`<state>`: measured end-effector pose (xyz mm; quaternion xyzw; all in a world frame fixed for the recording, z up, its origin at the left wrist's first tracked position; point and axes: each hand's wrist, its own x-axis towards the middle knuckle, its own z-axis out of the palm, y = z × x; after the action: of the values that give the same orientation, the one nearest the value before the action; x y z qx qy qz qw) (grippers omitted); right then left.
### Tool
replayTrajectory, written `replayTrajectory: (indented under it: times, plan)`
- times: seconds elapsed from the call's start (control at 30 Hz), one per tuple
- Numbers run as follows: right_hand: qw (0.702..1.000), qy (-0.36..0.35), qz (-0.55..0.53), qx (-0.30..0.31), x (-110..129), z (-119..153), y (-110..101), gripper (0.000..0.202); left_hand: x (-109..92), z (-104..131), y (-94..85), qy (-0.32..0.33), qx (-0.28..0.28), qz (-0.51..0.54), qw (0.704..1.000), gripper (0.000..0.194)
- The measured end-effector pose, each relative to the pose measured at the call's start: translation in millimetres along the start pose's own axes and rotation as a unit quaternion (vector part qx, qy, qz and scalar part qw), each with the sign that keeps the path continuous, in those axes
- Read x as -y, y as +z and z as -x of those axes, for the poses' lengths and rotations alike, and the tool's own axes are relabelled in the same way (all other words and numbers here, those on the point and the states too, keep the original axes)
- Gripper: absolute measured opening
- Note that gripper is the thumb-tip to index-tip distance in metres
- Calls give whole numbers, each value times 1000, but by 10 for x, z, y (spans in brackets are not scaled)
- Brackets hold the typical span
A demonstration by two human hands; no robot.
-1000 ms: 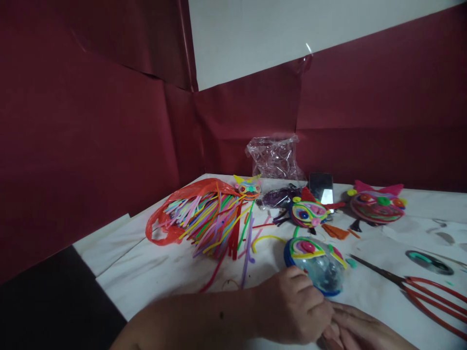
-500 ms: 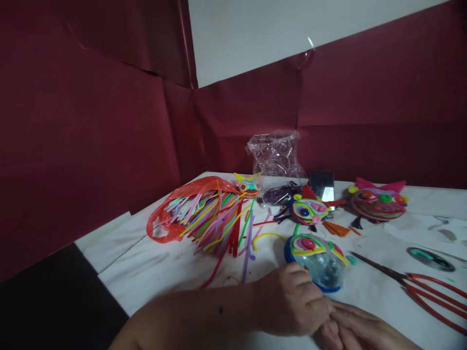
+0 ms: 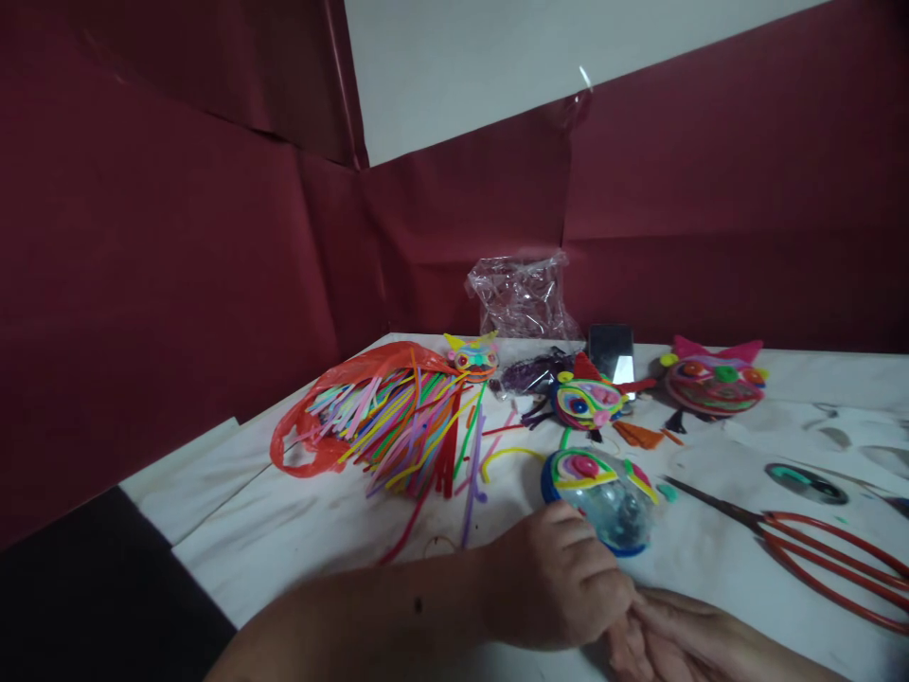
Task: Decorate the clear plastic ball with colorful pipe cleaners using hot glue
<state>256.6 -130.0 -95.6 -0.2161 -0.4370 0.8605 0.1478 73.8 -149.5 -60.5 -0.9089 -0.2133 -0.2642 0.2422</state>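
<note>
My left hand (image 3: 568, 580) is closed at the table's front, its fingertips meeting those of my right hand (image 3: 671, 637). The right fingers are pressed together too; whatever lies between the hands is hidden. Just beyond the left knuckles lies a clear rounded craft face (image 3: 614, 507) with a dark blue rim. It bears a pink eye ringed in green, white and yellow, and part of a second eye. A small teal lump (image 3: 668, 493) sits at its right. Red-handled scissors (image 3: 759, 520) lie to the right, blades slightly apart.
Colourful fuzzy sticks (image 3: 412, 436) spill from a red plastic bag (image 3: 288, 459) at left. Finished-looking craft faces stand behind: one yellow-eared (image 3: 474, 358), one multicoloured (image 3: 588, 403), one pink-eared (image 3: 717, 379). A phone (image 3: 611, 350), clear wrapping (image 3: 522, 298) and orange scraps (image 3: 637, 435) lie near them.
The whole view has shifted a little, so things appear slightly further left. Both hands stay together in nearly the same pose.
</note>
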Motion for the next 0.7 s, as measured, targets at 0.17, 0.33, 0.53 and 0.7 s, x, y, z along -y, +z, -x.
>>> replayTrajectory:
  times: [0.17,0.33,0.53,0.7]
  plan:
    - [999,5,30,21,21,15,50,51,-50,43,148,-58,-57,-19,996,20]
    - [999,7,38,20,-38,-3,-46,53,-57,33,169,-67,-91,-3,994,22]
    - [998,-7,63,24,-40,-4,-67,54,-71,9,147,-75,-102,38,991,13]
    - [996,-11,79,35,1,-1,-30,57,-120,3,194,-104,-131,91,982,10]
